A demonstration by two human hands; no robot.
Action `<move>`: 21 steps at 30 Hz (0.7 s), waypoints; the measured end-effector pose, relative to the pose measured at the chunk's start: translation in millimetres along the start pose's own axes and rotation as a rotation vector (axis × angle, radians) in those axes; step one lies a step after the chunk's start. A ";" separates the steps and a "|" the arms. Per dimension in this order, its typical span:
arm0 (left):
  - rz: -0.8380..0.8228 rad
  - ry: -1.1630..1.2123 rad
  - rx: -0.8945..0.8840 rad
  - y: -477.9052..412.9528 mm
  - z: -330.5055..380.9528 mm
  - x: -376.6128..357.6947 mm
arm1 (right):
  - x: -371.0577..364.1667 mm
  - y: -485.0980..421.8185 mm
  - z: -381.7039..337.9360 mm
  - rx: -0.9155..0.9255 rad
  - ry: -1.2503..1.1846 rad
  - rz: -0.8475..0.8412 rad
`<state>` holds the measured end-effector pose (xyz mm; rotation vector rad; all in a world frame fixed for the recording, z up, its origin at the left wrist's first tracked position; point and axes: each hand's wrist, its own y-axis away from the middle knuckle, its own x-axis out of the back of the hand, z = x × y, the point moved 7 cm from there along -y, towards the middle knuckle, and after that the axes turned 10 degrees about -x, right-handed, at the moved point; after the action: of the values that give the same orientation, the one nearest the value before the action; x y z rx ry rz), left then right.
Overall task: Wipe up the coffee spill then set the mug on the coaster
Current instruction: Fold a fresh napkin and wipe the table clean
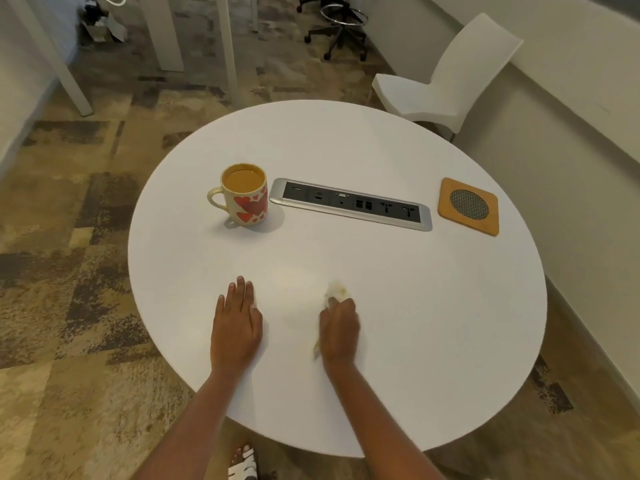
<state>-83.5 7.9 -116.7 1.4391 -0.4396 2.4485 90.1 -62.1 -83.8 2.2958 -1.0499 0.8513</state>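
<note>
Coffee spill (pixel 297 280) shows only as a faint tan film on the white tabletop (pixel 415 306), at the near middle, between the two hands and a little beyond them. The fingers (pixel 333 301) of the right hand (pixel 339 327) are curled down around a crumpled paper wad (pixel 336 289). The wad touches the tabletop at the right edge of the film and is stained yellow-brown, and a strip of it pokes out under the heel of the hand. The fingers (pixel 241 289) of the left hand (pixel 237 323) lie straight and close together, palm down, flat on the tabletop just left of the film, grasping nothing.

Farther off on the left stands the mug (pixel 246 199), upright, cream with red hearts and no lettering visible. Its handle points left, and it is filled nearly to the rim with light brown coffee. Just to its right, a silver-framed socket panel (pixel 351 204) is set into the tabletop; the markings on its dark face are too small to read. Beyond the panel's right end, well apart from the mug, lies the coaster (pixel 468 206), a square wooden one with a dark mesh disc in its centre, flat and bare.

Past the tabletop's far right edge stands a white chair (pixel 446 81), and a wheeled stool (pixel 341 26) stands farther back on the mottled carpet (pixel 69 271). A foot in a white sandal (pixel 244 466) shows at the near edge.
</note>
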 end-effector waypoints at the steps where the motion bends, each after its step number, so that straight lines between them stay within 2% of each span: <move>1: -0.002 0.001 -0.003 -5.8 -4.7 1.4 | -10.4 10.1 -10.9 -0.036 -0.103 -0.033; 3: -0.003 0.009 0.003 -17.6 -16.5 5.0 | -48.5 30.9 -26.4 -0.204 -0.232 -0.248; 5: -0.013 0.014 -0.003 -28.0 -27.7 8.4 | -78.5 44.6 -39.4 -0.288 -0.265 -0.367; 7: -0.035 0.005 -0.044 -36.7 -36.1 10.9 | -86.5 47.2 -54.9 -0.267 -0.264 -0.406; 11: -0.071 -0.019 -0.123 -54.8 -45.4 15.0 | -88.9 31.8 -64.0 -0.116 -0.047 -0.484; 13: -0.083 -0.020 -0.150 -63.7 -46.7 15.6 | -84.9 12.3 -61.0 -0.103 -0.025 -0.428; 18: -0.080 -0.019 -0.183 -87.6 -47.3 15.6 | -31.0 -67.7 -24.7 -0.189 -0.118 -0.103; 21: -0.083 -0.011 -0.197 -97.7 -46.8 14.3 | 8.4 -103.7 2.7 -0.260 -0.034 0.043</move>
<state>-90.8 116.9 -113.7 1.3615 -0.5934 2.2627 177.0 -6.3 -96.2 2.0832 -1.1553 0.6507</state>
